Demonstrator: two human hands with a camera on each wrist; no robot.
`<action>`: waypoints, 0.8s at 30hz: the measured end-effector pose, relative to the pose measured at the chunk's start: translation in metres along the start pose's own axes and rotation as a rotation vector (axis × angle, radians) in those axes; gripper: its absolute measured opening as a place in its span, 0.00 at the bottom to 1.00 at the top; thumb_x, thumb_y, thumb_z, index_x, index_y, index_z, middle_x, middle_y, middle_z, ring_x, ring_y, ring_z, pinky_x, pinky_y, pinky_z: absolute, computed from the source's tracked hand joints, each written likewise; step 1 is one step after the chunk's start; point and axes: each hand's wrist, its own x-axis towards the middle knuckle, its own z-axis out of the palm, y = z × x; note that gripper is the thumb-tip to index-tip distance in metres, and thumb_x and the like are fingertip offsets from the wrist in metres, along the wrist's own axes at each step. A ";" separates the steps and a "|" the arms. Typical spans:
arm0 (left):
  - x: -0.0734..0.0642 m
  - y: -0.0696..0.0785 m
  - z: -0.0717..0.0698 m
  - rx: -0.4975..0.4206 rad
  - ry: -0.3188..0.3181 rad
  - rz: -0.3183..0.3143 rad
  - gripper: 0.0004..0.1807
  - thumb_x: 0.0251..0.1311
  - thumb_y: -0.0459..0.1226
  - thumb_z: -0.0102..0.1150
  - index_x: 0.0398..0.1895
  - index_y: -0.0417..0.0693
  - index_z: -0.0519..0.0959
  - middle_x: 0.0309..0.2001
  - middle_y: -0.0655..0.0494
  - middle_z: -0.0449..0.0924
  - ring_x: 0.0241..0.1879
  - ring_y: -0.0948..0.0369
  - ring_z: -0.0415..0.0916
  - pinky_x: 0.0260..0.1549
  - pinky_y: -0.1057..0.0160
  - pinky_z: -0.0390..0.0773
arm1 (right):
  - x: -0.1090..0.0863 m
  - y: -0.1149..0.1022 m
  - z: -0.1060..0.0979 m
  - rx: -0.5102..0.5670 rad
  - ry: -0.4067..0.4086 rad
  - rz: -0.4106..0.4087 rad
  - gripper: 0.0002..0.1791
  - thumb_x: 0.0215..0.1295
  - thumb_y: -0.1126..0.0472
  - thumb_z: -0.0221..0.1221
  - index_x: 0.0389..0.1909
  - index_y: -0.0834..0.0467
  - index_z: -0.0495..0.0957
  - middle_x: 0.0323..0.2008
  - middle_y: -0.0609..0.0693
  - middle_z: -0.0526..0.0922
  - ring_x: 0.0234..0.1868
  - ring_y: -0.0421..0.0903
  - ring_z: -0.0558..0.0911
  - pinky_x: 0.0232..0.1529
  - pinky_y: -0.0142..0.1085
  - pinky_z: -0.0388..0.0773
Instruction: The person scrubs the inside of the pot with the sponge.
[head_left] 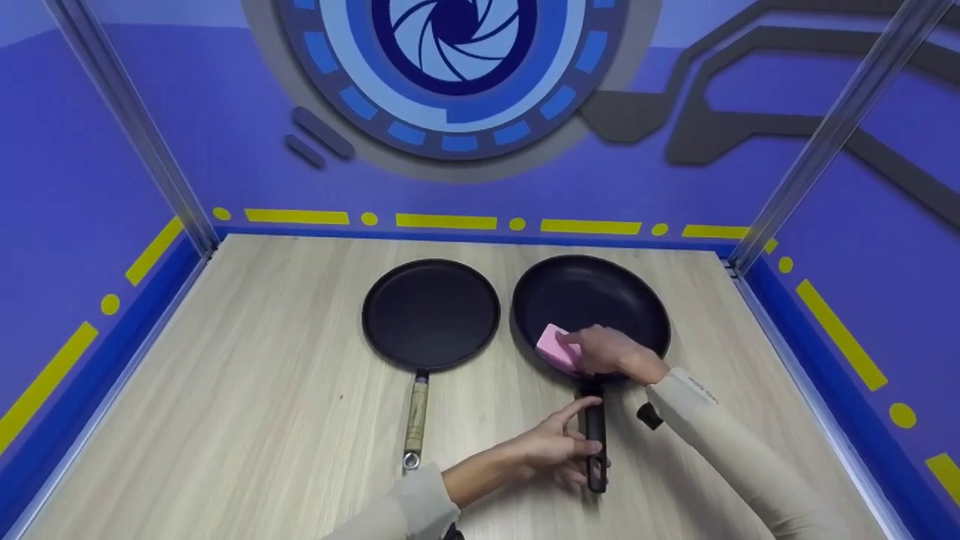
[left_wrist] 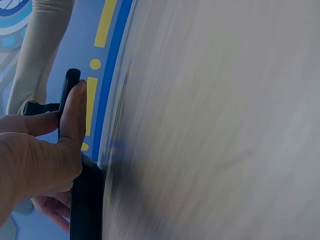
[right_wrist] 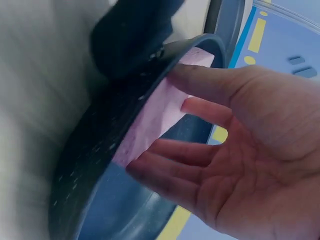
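Note:
A dark frying pan [head_left: 592,289] stands at the right of the table, its black handle [head_left: 596,450] pointing toward me. My left hand [head_left: 551,448] grips that handle between thumb and fingers; the left wrist view shows the fingers on both sides of the handle [left_wrist: 69,90]. Inside the pan, at the wall nearest the handle, my right hand [head_left: 611,350] holds a pink sponge [head_left: 553,346]. In the right wrist view the thumb lies on one side of the sponge [right_wrist: 157,112] and the fingers on the other, right at the pan's rim [right_wrist: 107,165].
Left of the frying pan lies a flat round griddle pan [head_left: 431,315] with a wooden handle [head_left: 416,416] toward me. A small black object [head_left: 649,415] shows beside my right sleeve. Blue-purple panels [head_left: 450,187] with yellow marks wall in the wooden table [head_left: 285,360].

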 end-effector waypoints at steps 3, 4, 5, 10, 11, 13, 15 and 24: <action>0.000 -0.001 0.002 -0.007 0.008 0.000 0.38 0.70 0.31 0.60 0.78 0.66 0.59 0.40 0.44 0.89 0.36 0.48 0.90 0.31 0.55 0.91 | -0.005 0.008 -0.001 0.036 -0.049 -0.010 0.33 0.60 0.74 0.60 0.68 0.53 0.76 0.33 0.56 0.83 0.26 0.45 0.73 0.25 0.33 0.72; 0.000 -0.001 0.003 -0.008 0.013 0.001 0.38 0.70 0.31 0.60 0.78 0.66 0.59 0.40 0.44 0.89 0.36 0.47 0.90 0.31 0.55 0.91 | -0.006 0.012 -0.002 0.043 -0.069 -0.021 0.33 0.61 0.75 0.59 0.68 0.54 0.76 0.31 0.53 0.79 0.25 0.43 0.70 0.24 0.31 0.69; 0.000 -0.001 0.004 -0.010 0.018 0.002 0.38 0.70 0.30 0.59 0.78 0.66 0.59 0.40 0.43 0.89 0.36 0.47 0.90 0.30 0.55 0.91 | -0.008 0.016 -0.003 0.044 -0.089 -0.032 0.32 0.60 0.76 0.59 0.67 0.54 0.77 0.29 0.52 0.76 0.25 0.43 0.68 0.24 0.31 0.66; -0.001 -0.001 0.007 0.006 0.048 0.006 0.38 0.69 0.29 0.60 0.77 0.67 0.61 0.38 0.46 0.88 0.35 0.50 0.90 0.29 0.57 0.91 | -0.017 0.039 -0.011 0.003 -0.107 -0.135 0.27 0.57 0.72 0.64 0.59 0.56 0.78 0.40 0.56 0.81 0.41 0.50 0.77 0.43 0.44 0.80; -0.001 -0.001 0.007 0.013 0.050 0.007 0.38 0.69 0.29 0.60 0.77 0.66 0.62 0.38 0.47 0.88 0.35 0.50 0.90 0.29 0.58 0.91 | -0.017 0.044 -0.012 -0.001 -0.106 -0.148 0.27 0.54 0.72 0.66 0.57 0.56 0.78 0.42 0.58 0.81 0.44 0.52 0.77 0.46 0.47 0.80; -0.001 -0.001 0.007 0.028 0.053 0.009 0.37 0.69 0.30 0.60 0.77 0.66 0.62 0.37 0.48 0.87 0.35 0.52 0.90 0.30 0.58 0.91 | -0.018 0.054 -0.015 -0.003 -0.106 -0.151 0.27 0.51 0.73 0.67 0.55 0.58 0.77 0.45 0.60 0.81 0.46 0.53 0.77 0.50 0.50 0.80; -0.001 -0.001 0.008 0.024 0.053 0.011 0.37 0.69 0.29 0.60 0.77 0.66 0.62 0.37 0.48 0.88 0.35 0.51 0.90 0.30 0.58 0.91 | -0.016 0.064 -0.017 0.000 -0.095 -0.130 0.28 0.48 0.75 0.66 0.54 0.59 0.77 0.45 0.63 0.80 0.44 0.54 0.76 0.49 0.50 0.80; -0.001 0.001 0.006 -0.025 0.020 0.003 0.38 0.70 0.30 0.59 0.78 0.65 0.60 0.41 0.38 0.89 0.35 0.52 0.90 0.33 0.55 0.91 | -0.006 0.097 -0.010 0.026 0.094 0.080 0.27 0.65 0.74 0.59 0.65 0.62 0.70 0.57 0.75 0.74 0.57 0.71 0.76 0.59 0.67 0.77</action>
